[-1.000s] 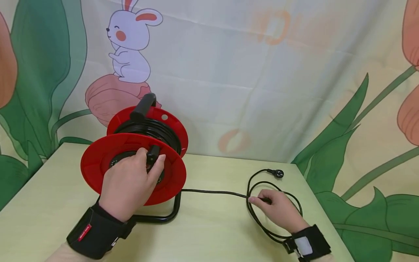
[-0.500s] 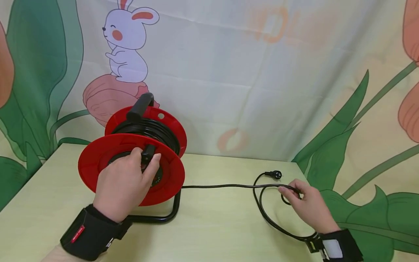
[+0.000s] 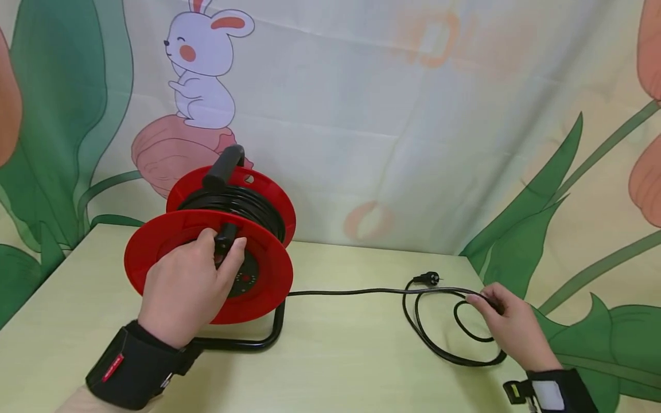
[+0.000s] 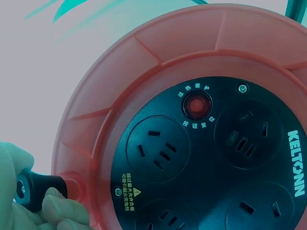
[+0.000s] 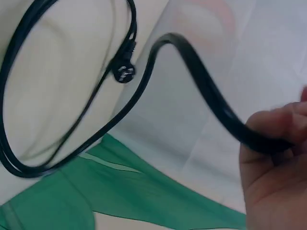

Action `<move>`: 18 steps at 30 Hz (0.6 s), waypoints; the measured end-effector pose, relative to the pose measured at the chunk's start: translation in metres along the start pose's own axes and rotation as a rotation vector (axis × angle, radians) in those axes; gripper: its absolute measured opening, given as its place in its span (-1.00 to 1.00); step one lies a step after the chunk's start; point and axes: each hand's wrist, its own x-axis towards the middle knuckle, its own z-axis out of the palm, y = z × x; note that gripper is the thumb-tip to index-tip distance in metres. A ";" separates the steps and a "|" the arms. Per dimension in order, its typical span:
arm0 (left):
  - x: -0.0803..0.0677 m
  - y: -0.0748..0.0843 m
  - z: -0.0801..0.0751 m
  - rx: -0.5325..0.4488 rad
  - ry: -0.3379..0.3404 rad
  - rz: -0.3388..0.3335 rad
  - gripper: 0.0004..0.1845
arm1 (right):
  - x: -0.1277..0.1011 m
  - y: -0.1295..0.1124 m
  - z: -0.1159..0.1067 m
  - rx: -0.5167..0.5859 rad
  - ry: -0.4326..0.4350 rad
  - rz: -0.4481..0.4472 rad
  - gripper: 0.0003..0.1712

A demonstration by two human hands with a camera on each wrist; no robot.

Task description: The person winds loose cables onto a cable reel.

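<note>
Pale green table point(image 3: 335, 355), red cable reel point(image 3: 206, 269) standing, black cord point(image 3: 444, 344) looped

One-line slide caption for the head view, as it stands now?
Left hand grips the crank knob of a red cable reel; right hand pinches the black cord looped on the table.

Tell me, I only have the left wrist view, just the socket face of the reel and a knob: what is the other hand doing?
Observer: The right hand pinches the black cable at the table's right side.
Operator: Is the cable taut to the reel?
Observer: It runs nearly straight from the red reel to that hand, then lies in loose loops on the table.
Operator: Where is the plug?
Observer: The plug lies free on the table, just behind the loops.
Operator: Does my hand hold anything but the knob?
Observer: No, the left hand has its grip only on the crank knob.
</note>
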 end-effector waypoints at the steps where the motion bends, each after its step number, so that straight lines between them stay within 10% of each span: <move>1: 0.000 0.000 0.000 0.000 0.002 0.003 -0.58 | -0.001 0.004 0.001 0.000 -0.022 0.022 -0.62; 8: 0.000 0.000 0.000 -0.003 -0.008 0.004 -0.58 | -0.008 0.027 0.012 0.010 -0.125 0.183 -0.34; 18: 0.001 0.005 0.003 0.004 -0.016 0.015 -0.61 | -0.014 0.039 0.028 0.042 -0.147 0.156 -0.48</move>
